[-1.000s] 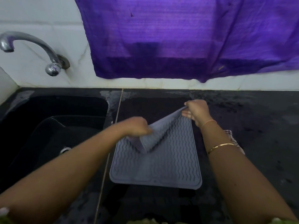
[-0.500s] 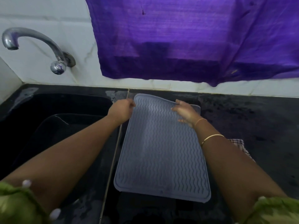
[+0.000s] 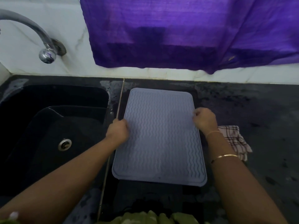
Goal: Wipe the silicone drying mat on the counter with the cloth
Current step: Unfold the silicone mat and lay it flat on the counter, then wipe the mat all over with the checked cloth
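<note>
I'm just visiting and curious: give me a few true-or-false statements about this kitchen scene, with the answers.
1. The drying mat lies flat on the counter. True.
2. The right hand holds the checked cloth. False: the cloth lies on the counter beside the mat, and the hand is at the mat's right edge.
3. The sink is left of the mat. True.
4. The left hand is in the sink. False: it is at the mat's left edge.

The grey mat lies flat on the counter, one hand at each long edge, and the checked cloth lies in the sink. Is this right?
Not quite. The head view shows the checked cloth on the counter, right of the silicone mat, not in the sink. The rest holds.
</note>
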{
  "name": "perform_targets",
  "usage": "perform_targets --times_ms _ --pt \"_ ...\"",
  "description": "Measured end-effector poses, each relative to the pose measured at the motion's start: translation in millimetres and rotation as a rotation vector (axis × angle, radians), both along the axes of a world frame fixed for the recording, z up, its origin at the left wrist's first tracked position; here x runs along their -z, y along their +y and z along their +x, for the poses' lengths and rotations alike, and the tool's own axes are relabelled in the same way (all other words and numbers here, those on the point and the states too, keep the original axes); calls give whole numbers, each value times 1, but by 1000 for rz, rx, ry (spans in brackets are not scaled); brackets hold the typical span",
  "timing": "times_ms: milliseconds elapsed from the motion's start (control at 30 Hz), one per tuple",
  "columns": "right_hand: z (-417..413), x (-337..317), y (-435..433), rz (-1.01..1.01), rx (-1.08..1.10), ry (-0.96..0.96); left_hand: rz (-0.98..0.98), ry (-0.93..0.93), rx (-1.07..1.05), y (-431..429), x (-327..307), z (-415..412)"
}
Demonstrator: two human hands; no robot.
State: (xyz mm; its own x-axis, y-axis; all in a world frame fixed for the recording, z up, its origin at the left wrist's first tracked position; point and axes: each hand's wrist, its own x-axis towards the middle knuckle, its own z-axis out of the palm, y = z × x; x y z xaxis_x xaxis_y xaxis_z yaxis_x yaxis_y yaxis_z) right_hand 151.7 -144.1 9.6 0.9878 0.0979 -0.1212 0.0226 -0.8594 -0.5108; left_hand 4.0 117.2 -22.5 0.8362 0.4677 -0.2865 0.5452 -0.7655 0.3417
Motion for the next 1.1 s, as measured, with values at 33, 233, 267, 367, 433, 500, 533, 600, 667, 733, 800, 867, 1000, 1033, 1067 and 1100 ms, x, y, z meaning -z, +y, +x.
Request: perform_targets --times_ms 33,233,267,367,433,500,533,600,667,733,800,867,1000,1033,1067,1100 --pt "-3 2 -9 -82 47 -20 6 -10 -13 -2 3 -3" --pt "-14 18 -48 -267 194 4 24 -10 -55 -10 5 -6" --pt "-15 21 -51 -247 191 -1 16 -11 -61 -10 4 -6" --pt "-18 28 -57 -226 203 -66 -18 -16 -82 -13 0 -6" --pt "-18 28 -57 -215 193 -71 -44 -20 -83 -14 -2 -7" --pt "-14 23 -58 -176 196 -54 -66 -16 -78 -12 -3 -8" --pt "-12 18 -58 -144 203 -44 -70 -7 -74 -11 -4 -9" --pt "-8 11 -58 -71 203 -65 -75 21 -72 -8 -8 -9" --pt "-9 1 -51 2 190 -136 -78 49 -74 -4 -10 -10" --pt "-9 -10 -38 100 171 -205 -58 84 -57 1 -12 -11" --pt "-8 -22 -21 195 129 -284 -9 121 -31 4 -16 -12" --pt "-3 -35 -4 308 94 -341 107 176 21 9 -23 -9" --pt "0 -65 38 793 -6 -169 314 272 336 14 -31 5" --pt "1 -73 51 922 -22 -95 326 303 390 15 -32 9" --pt "4 -77 63 1025 -22 -17 335 338 427 17 -33 13" --pt "8 -79 75 1113 -14 62 340 375 453 18 -34 17"
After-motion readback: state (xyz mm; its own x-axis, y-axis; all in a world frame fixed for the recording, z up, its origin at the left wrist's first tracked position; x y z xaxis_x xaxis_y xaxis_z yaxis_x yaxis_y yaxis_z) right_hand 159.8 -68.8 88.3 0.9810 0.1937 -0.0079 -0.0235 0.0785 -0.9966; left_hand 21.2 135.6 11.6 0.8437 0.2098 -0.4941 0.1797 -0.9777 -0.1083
